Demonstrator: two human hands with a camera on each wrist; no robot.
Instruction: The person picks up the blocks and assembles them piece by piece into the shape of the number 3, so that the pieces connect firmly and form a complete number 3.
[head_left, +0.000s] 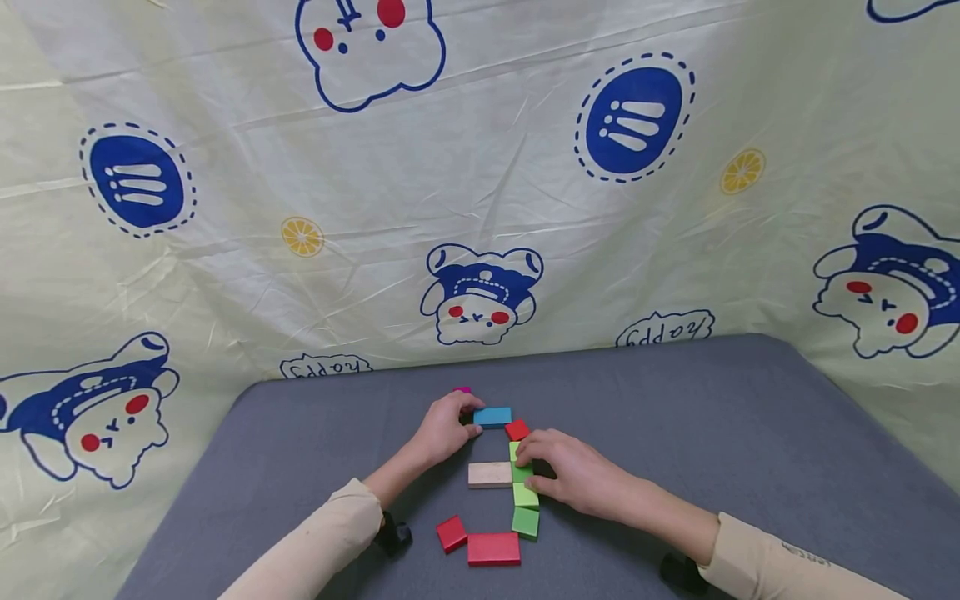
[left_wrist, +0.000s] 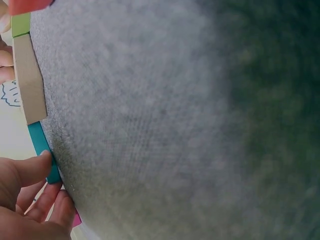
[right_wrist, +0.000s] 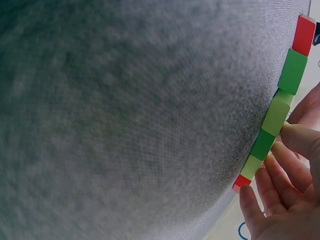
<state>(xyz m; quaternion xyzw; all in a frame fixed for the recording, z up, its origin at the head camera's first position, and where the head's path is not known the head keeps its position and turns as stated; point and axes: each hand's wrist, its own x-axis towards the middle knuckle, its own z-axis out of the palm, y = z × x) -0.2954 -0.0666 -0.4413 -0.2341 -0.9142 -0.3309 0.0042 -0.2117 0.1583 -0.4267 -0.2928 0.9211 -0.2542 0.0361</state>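
Observation:
My left hand pinches the left end of a blue block, thumb on the near side and a finger on the far side. A magenta block shows just past its knuckles, partly hidden. My right hand touches a column of light and dark green blocks from the right, its fingers spread along several of them in the right wrist view. A small red block sits tilted between the blue block and the column's top. A plain wooden block juts left from the column's middle.
A dark green block ends the column on the near side. Below it lie a long red block and a tilted red block. The grey tabletop meets a printed cloth at the back.

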